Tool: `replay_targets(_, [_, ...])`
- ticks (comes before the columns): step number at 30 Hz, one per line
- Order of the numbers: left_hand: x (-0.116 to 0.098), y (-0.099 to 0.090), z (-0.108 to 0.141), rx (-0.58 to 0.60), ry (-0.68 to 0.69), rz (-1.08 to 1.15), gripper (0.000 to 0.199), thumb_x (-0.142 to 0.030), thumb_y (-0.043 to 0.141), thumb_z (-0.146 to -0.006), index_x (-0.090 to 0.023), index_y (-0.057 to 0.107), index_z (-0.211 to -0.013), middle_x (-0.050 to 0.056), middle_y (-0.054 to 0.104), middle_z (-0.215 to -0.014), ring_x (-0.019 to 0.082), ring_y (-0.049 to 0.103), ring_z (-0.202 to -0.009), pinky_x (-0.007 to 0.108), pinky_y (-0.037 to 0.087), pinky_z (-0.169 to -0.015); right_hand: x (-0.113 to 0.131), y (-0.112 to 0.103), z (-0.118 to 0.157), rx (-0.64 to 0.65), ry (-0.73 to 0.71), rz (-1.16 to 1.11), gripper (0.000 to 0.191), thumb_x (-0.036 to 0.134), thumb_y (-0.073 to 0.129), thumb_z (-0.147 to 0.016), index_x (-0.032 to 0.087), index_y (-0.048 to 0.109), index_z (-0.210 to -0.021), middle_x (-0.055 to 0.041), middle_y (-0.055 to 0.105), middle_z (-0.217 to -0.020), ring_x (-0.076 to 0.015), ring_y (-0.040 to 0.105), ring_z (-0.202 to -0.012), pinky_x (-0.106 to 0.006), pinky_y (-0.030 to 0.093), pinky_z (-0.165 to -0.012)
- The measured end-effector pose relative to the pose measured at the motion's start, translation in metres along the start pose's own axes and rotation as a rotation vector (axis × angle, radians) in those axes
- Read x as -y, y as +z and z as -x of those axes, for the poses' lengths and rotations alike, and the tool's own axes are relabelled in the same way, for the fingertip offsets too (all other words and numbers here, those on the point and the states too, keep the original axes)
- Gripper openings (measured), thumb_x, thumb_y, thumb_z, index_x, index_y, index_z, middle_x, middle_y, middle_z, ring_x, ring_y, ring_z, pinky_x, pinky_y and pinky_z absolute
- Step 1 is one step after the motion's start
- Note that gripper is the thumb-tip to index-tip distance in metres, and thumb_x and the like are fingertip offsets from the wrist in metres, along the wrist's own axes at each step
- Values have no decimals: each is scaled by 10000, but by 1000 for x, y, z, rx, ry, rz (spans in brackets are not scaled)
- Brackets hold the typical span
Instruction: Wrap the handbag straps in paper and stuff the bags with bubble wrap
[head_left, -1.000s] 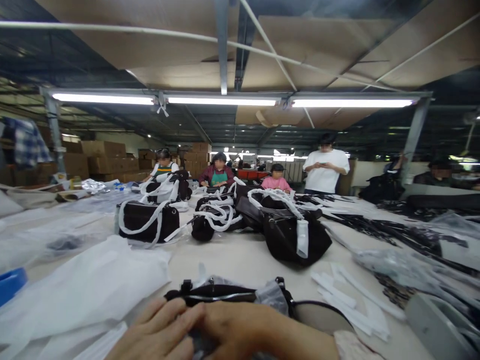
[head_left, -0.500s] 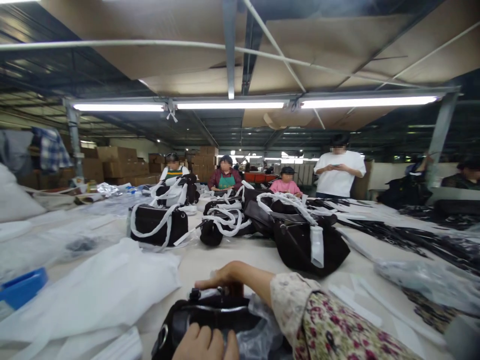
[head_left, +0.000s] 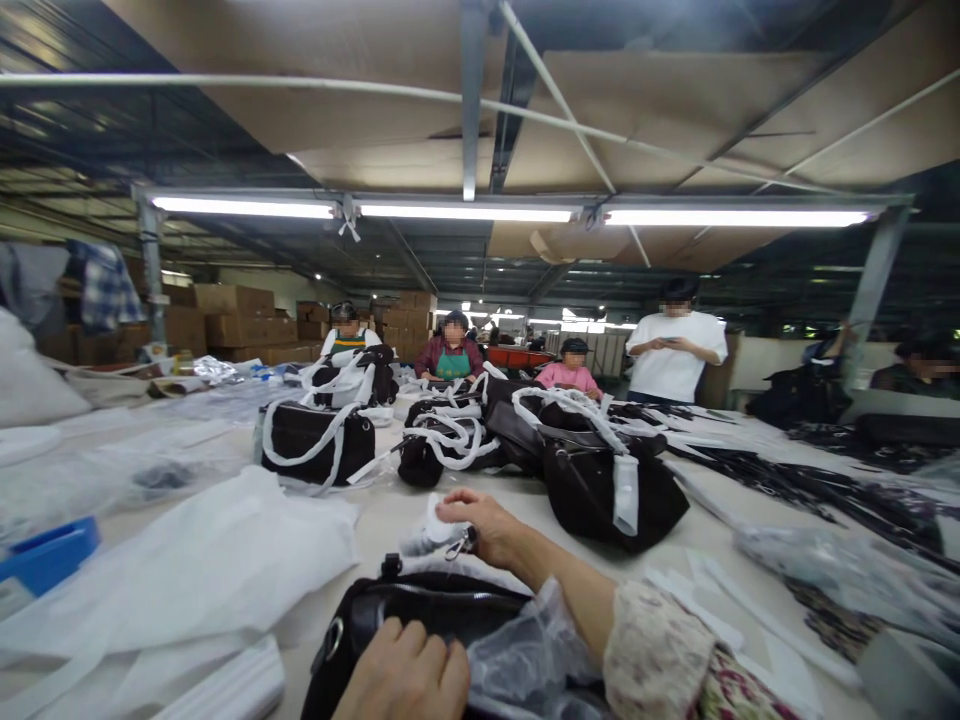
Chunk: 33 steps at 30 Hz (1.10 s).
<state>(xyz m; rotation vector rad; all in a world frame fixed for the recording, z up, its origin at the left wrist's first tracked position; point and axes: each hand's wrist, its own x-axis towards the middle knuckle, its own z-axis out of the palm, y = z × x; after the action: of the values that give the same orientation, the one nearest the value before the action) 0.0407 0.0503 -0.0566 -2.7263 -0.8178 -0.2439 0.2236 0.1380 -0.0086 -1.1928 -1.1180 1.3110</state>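
Observation:
A black handbag (head_left: pixel 427 605) with a silver zipper and a metal eyelet lies at the bottom centre, close to me. My left hand (head_left: pixel 409 670) is closed on its near side, with the fingers curled over the black material. Beyond the zipper, my right hand (head_left: pixel 487 530) pinches a white-wrapped strap end (head_left: pixel 433 525), which is partly blurred. A metal snap hook (head_left: pixel 457 545) hangs by the right fingers. Crumpled clear plastic (head_left: pixel 525 650) covers the right part of the bag, under my right forearm.
Several black bags with white-wrapped handles, one a large bag (head_left: pixel 600 490), stand ahead. White sheets (head_left: pixel 225 560) and a blue holder (head_left: pixel 49 560) lie left. Black straps (head_left: pixel 810 480) and plastic (head_left: pixel 840 560) lie right. Several people, one in a white shirt (head_left: pixel 675 350), are across the table.
My right hand has lifted from the bag's top and moved forward, bringing the white-wrapped strap end and snap hook into view. My left hand stays on the bag's near side.

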Motion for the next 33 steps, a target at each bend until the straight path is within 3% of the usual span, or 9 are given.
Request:
replay_targets(2, [-1, -13, -3, 118, -58, 38, 123, -242, 625, -903, -190, 631, -1014, 86, 688, -949, 264, 629, -876, 349, 443, -762, 18, 4, 14, -26, -142, -63, 520, 451, 847, -556, 220, 413, -727, 74, 510, -637, -86, 507, -558, -202, 406, -515])
replay_targets(4, [-3, -32, -6, 215, -110, 95, 327, -364, 761, -798, -188, 632, -1042, 101, 689, -1048, 306, 627, -950, 391, 465, -816, 38, 6, 37, -25, -282, -102, 522, 405, 860, -544, 221, 419, -755, 76, 537, -699, -86, 532, -641, -193, 440, -583])
replay_targets(9, [-5, -59, -10, 249, -179, 204, 444, -390, 777, -772, -163, 645, -1129, 125, 707, -1109, 327, 623, -1058, 434, 445, -963, 59, 9, 103, 248, -489, 142, 677, 140, 832, -569, 281, 425, -1091, 30, 599, -1042, -127, 599, -823, -209, 488, -635])
replay_targets(13, [1, -43, -8, 225, -128, 199, 475, -396, 750, -769, -177, 647, -1179, 135, 698, -1173, 332, 609, -1112, 465, 397, -1039, 42, 9, 123, 280, -418, 321, 861, 82, 762, -586, 286, 337, -1306, -51, 542, -1261, -192, 595, -1014, -218, 495, -631])
replay_targets(17, [6, -31, -2, 180, -75, 185, 391, -431, 798, -713, -167, 687, -980, 110, 739, -1007, 315, 647, -1013, 492, 404, -1027, 22, -7, 110, 331, -250, 144, 768, 130, 802, -539, 216, 421, -1200, -19, 636, -1048, -176, 610, -913, -243, 480, -714])
replay_targets(20, [4, -30, 2, 134, -17, 162, 208, -361, 732, -819, -172, 673, -883, 93, 744, -888, 269, 681, -885, 396, 482, -868, 10, -19, 99, 429, -60, 106, 726, 183, 853, -478, 202, 484, -1104, 10, 646, -946, -162, 605, -800, -259, 471, -713])
replay_targets(22, [2, -32, 2, 99, -1, 146, 155, -323, 688, -867, -170, 663, -849, 93, 739, -844, 257, 690, -832, 366, 492, -803, 9, -22, 94, 443, -58, 175, 680, 182, 822, -523, 206, 497, -1119, 10, 643, -959, -169, 601, -806, -273, 472, -725])
replay_targets(28, [1, -42, -3, 226, -10, 87, 203, -376, 675, -874, -173, 677, -877, 102, 755, -895, 303, 717, -834, 409, 522, -781, 32, -19, 87, 222, -438, 712, 430, 128, 659, -681, 197, 491, -1071, -13, 609, -985, -198, 561, -938, -292, 437, -833])
replay_targets(33, [2, -55, -1, 236, -91, 127, 165, -298, 757, -794, -172, 685, -873, 84, 756, -907, 285, 713, -870, 387, 524, -846, 29, -19, 97, 432, -545, 1349, 357, 31, 552, -711, 200, 527, -1025, -26, 651, -979, -193, 605, -854, -256, 407, -681])
